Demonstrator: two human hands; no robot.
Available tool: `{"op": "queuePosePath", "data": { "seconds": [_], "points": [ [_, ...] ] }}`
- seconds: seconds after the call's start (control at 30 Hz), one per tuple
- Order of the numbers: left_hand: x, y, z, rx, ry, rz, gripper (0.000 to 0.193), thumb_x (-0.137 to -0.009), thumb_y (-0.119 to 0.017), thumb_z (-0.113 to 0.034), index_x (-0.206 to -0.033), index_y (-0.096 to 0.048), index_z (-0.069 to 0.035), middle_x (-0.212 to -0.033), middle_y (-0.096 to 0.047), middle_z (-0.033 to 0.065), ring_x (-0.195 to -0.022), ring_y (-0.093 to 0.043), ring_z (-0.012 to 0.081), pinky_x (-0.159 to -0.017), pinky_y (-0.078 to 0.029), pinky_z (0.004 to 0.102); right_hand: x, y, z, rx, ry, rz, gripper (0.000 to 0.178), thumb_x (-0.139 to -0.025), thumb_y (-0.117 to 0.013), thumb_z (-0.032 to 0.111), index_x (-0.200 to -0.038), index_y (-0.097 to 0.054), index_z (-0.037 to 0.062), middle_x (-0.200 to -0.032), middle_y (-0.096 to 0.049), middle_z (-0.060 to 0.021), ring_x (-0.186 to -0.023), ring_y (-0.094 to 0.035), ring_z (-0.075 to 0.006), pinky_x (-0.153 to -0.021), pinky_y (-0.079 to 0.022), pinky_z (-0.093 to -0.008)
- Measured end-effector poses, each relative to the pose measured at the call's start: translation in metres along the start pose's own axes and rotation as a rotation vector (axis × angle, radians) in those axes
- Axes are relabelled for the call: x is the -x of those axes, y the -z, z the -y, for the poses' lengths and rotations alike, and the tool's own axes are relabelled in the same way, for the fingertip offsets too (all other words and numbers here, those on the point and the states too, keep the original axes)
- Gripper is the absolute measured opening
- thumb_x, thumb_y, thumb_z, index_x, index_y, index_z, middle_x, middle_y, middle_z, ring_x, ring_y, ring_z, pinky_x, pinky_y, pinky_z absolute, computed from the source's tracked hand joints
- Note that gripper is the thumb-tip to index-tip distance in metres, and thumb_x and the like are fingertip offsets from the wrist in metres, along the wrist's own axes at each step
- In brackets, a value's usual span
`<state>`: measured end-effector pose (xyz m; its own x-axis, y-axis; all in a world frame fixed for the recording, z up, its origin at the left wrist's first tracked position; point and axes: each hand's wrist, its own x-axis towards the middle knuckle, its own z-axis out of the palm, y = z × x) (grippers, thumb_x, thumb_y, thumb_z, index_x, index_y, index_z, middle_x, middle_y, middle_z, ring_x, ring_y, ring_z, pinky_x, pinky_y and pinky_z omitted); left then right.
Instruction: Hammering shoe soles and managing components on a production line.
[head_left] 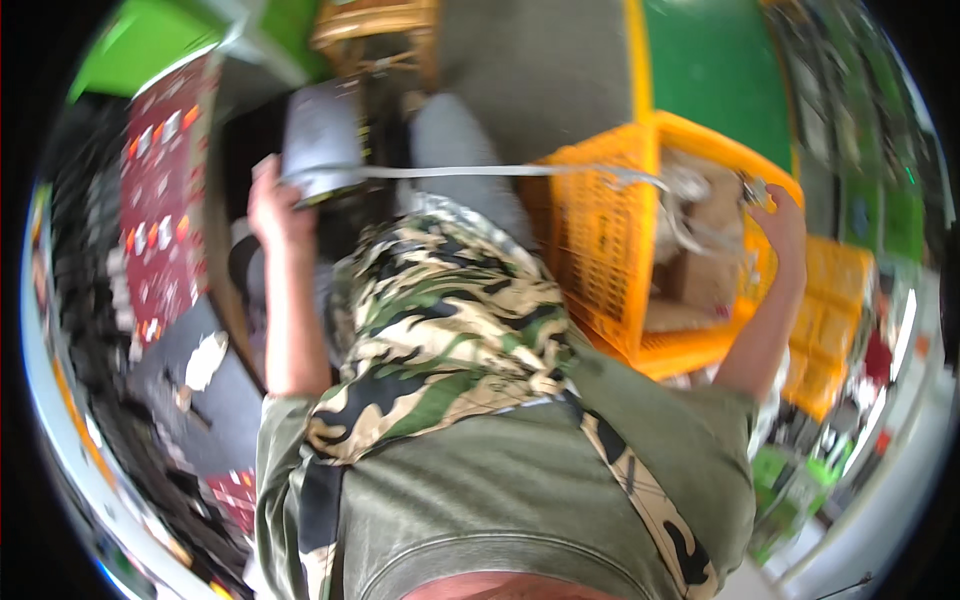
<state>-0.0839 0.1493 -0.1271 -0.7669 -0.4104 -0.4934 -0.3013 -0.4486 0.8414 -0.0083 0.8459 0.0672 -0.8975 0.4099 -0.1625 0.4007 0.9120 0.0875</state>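
Note:
My left hand (272,205) is closed at the near left edge of a grey, smooth-faced boxy thing (322,125), whose kind I cannot make out. A white cable or strap (470,172) stretches from beside that box across my lap to an orange plastic crate (605,255) on my right. Over the crate's far right part, my right hand (780,218) has its fingers bent around a small, blurred metallic piece (752,190). Inside the crate lie brown cardboard (705,270) and a loose bundle of white cable (685,185).
A dark red board (165,200) with orange and white pieces stands at the left. Below it is a dark grey surface (190,390) with a white item. Ahead stands a wooden stool (378,25). Yellow bins (830,300) are beyond the crate on the right.

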Motion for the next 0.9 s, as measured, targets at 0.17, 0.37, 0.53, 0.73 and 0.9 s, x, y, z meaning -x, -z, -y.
{"op": "queuePosePath", "data": {
  "seconds": [0.17, 0.37, 0.53, 0.73, 0.9],
  "points": [
    [0.146, -0.112, -0.036, 0.068, 0.254, 0.811, 0.023, -0.085, -0.076, -0.019, -0.101, -0.066, -0.006, -0.070, -0.059, -0.0014, -0.047, -0.045, 0.0055, -0.041, -0.032, 0.0200, 0.072, -0.017, 0.290, -0.921, 0.877, 0.309, 0.066, -0.073, -0.078, 0.008, -0.134, -0.053, 0.0010, -0.135, -0.058, -0.0127, -0.130, -0.050, -0.0249, -0.113, -0.036, -0.0388],
    [0.143, -0.047, -0.074, 0.657, -0.042, 0.617, 0.020, -0.093, -0.066, -0.013, -0.110, -0.060, -0.002, -0.073, -0.051, -0.0030, -0.046, -0.036, 0.0045, -0.046, -0.030, 0.0195, 0.068, -0.060, 0.324, -0.779, 0.790, 0.888, 0.018, -0.087, -0.067, 0.012, -0.100, -0.068, 0.0002, -0.080, -0.069, -0.0054, -0.071, -0.062, -0.0151, -0.069, -0.051, -0.0307],
    [0.061, 0.083, 0.010, 0.372, -0.140, -0.213, 0.021, -0.096, -0.063, -0.010, -0.115, -0.060, -0.002, -0.080, -0.058, 0.0013, -0.052, -0.044, 0.0082, -0.054, -0.044, 0.0270, -0.012, -0.002, 0.239, -1.098, 0.419, 0.413, 0.008, -0.090, -0.065, 0.009, -0.097, -0.065, 0.0051, -0.075, -0.055, 0.0052, -0.057, -0.044, -0.0014, -0.050, -0.034, -0.0179],
    [0.060, 0.024, 0.032, -0.575, -0.408, 0.062, 0.045, -0.082, -0.076, -0.016, -0.123, -0.062, -0.001, -0.119, -0.064, 0.0133, -0.111, -0.062, 0.0234, -0.096, -0.050, 0.0327, 0.052, 0.083, 0.259, -1.006, 0.983, 0.420, 0.013, -0.080, -0.068, -0.001, -0.092, -0.065, 0.0015, -0.078, -0.060, -0.0017, -0.063, -0.052, -0.0072, -0.053, -0.039, -0.0234],
    [0.170, -0.117, -0.058, -0.107, -0.405, 1.245, 0.050, -0.089, -0.074, -0.029, -0.129, -0.058, -0.002, -0.117, -0.065, 0.0091, -0.107, -0.059, 0.0159, -0.094, -0.048, 0.0331, 0.075, 0.096, 0.349, -0.719, 1.380, 0.539, 0.021, -0.072, -0.070, -0.001, -0.093, -0.066, -0.0005, -0.080, -0.062, -0.0067, -0.066, -0.055, -0.0122, -0.057, -0.041, -0.0264]
  ]
}}
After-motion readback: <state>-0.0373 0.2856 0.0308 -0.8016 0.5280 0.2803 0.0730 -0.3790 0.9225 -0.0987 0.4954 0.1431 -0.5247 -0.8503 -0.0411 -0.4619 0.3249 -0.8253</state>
